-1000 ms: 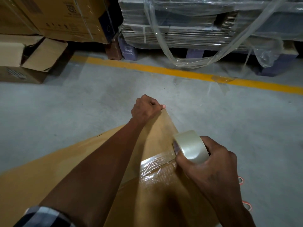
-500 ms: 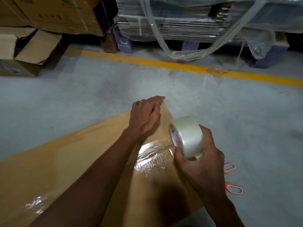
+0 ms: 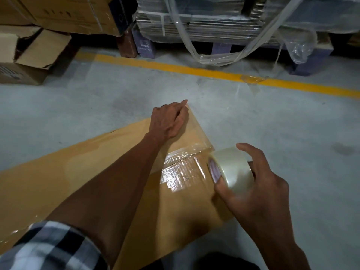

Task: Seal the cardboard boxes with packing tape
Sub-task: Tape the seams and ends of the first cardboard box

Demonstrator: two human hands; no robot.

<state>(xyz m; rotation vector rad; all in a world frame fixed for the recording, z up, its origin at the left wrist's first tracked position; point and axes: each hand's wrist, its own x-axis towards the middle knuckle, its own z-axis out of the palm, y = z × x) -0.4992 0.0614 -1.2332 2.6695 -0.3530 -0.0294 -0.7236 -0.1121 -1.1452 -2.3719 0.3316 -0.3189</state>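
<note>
A flattened brown cardboard box [image 3: 101,166] lies on the concrete floor in front of me. My left hand [image 3: 168,121] presses flat on its far corner, fingers straight. My right hand [image 3: 251,184] grips a roll of clear packing tape [image 3: 229,168] at the box's right edge, thumb on the roll's near face and fingers over its top. A shiny strip of clear tape [image 3: 185,162] runs across the box from under my left forearm to the roll. Wrinkled tape also shows just below that strip.
A yellow floor line [image 3: 194,70] crosses the concrete behind the box. Beyond it stands a pallet of flat cartons in plastic wrap [image 3: 224,22]. Open brown boxes [image 3: 29,53] sit at the back left. Bare floor stretches to the right.
My left hand went from gripping the box corner to lying flat on it. My right hand carried the tape roll rightward to the box's edge. The scissors have left the view.
</note>
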